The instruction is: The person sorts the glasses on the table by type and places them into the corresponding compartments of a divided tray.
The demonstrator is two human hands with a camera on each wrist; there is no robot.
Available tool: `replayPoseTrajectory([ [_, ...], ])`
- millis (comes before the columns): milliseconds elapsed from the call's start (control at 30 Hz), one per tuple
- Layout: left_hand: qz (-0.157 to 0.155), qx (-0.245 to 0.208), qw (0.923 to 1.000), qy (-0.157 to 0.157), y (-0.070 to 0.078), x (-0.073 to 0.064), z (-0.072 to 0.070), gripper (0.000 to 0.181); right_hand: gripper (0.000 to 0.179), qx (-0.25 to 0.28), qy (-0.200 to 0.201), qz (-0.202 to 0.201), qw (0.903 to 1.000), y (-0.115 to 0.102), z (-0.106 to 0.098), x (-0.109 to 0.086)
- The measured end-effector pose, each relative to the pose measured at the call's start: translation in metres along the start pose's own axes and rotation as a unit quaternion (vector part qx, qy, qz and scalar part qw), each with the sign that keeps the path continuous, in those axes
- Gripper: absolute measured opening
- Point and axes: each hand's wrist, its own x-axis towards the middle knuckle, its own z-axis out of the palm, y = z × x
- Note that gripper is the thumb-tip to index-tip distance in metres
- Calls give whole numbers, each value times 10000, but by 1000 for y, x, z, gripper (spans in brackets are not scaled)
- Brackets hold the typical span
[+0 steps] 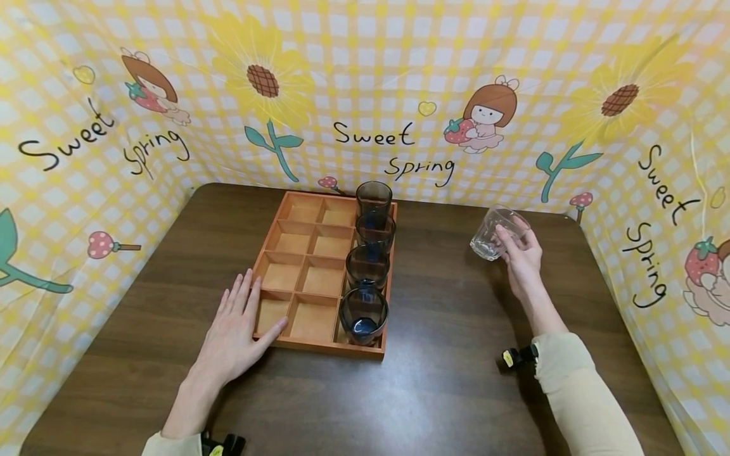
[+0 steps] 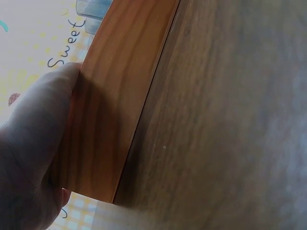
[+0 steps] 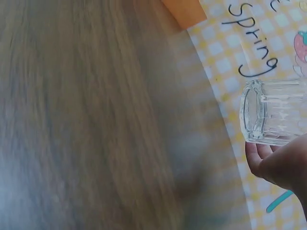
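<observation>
My right hand holds a clear drinking glass by its side, tilted above the right part of the table; its thick faceted base shows in the right wrist view. At the front left corner of a wooden divided tray, my left hand rests with straight fingers along the left side and the thumb over the front rim. Several dark tinted glasses stand upright in the tray's right column, the nearest glass at the front. The left and middle columns hold nothing. The left wrist view shows the thumb against the tray's front wall.
A dark wood-grain table lies beneath everything. Yellow checked cloth with printed flowers and figures walls the back and both sides. The tray's far end is close to the back cloth.
</observation>
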Motion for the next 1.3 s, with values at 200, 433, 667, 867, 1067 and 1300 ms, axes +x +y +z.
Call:
replayPoseTrajectory([
  [200,-6,26,10000,-15,-1,0,1,101,37,-207,-115,-48,9997,1,13,-1],
  [433,-20,20,10000,-45,-1,0,-1,102,40,-477,-248,-161,9984,-1,30,0],
  [667,-31,10,10000,-73,-1,0,-1,102,66,-715,-496,-181,9960,-4,50,1],
  [867,-44,20,10000,-85,-1,0,0,102,63,-732,-661,-177,9950,-6,69,3],
  [1067,-59,-14,9999,-109,-1,0,0,102,70,-1049,-852,-180,9907,-9,89,2],
  [1300,-51,-6,9999,-93,-1,-1,-1,102,68,-1016,-820,-156,9913,-12,108,1],
])
